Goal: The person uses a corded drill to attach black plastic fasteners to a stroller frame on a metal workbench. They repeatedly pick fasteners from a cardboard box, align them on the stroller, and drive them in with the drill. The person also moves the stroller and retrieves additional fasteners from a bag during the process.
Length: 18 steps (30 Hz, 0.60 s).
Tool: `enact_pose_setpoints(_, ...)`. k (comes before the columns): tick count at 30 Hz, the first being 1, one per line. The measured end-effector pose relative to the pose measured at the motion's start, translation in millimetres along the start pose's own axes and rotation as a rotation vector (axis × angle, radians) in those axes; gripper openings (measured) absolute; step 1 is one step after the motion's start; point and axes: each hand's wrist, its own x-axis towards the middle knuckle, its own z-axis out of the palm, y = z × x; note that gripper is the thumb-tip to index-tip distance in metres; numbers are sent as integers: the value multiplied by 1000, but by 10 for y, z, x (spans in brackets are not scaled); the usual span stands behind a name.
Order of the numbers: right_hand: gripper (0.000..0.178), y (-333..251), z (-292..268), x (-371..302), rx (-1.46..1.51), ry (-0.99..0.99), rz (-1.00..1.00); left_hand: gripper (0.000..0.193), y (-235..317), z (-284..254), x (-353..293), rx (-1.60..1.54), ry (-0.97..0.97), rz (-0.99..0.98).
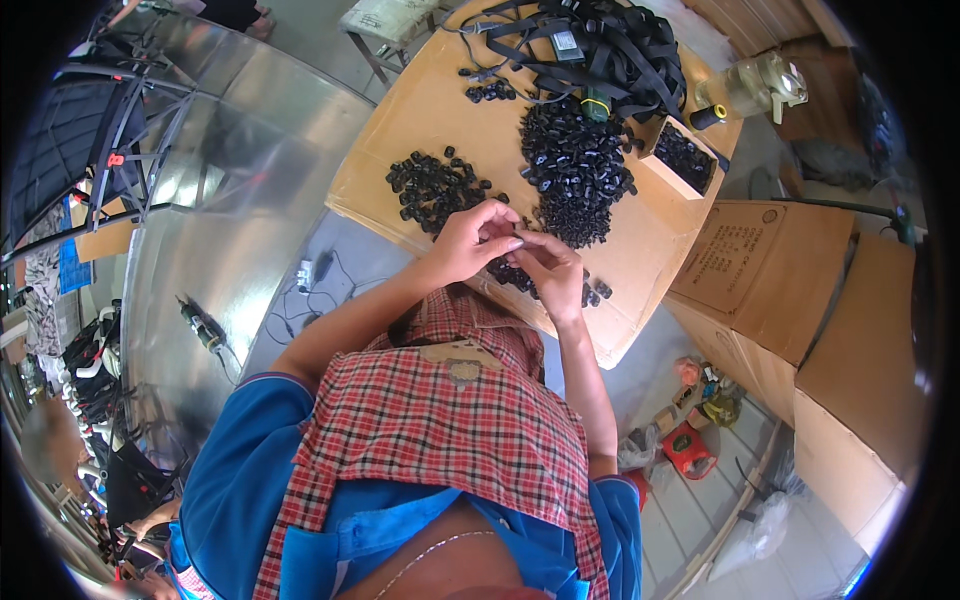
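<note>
Your left hand (472,243) and right hand (551,272) pinched one small dark piece (517,234), seemingly unfinished, above the cardboard sheet (630,285), while black parts (572,165) lay heaped beyond, done or waiting unclear.

Bright, soft light — white glare on the metal tabletop (285,135) — strong fisheye curvature toward black corners.

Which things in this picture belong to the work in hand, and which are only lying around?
Likely in the work:
Small dark piece between left hand and right hand
Heaped black plastic pieces
Open cardboard box

Probably just lying about:
Clear pitcher
Stool
Handheld power tool
</note>
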Motion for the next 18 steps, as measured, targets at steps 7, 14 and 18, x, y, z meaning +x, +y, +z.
enact_pose_setpoints(7, 24, -125, -356, 452, -921, 313, -470, 4, -36, -689, 618, 762, 312, 192)
enact_pose_setpoints(14, 21, 23, -614, 854, -1317, 363, -649, 6, -113, -526, 732, 1101, 273, 367)
enact_pose_setpoints(18, 20, -23, -623, 825, -1301, 355, -628, 5, -179, 121, 621, 1162, -86, 251)
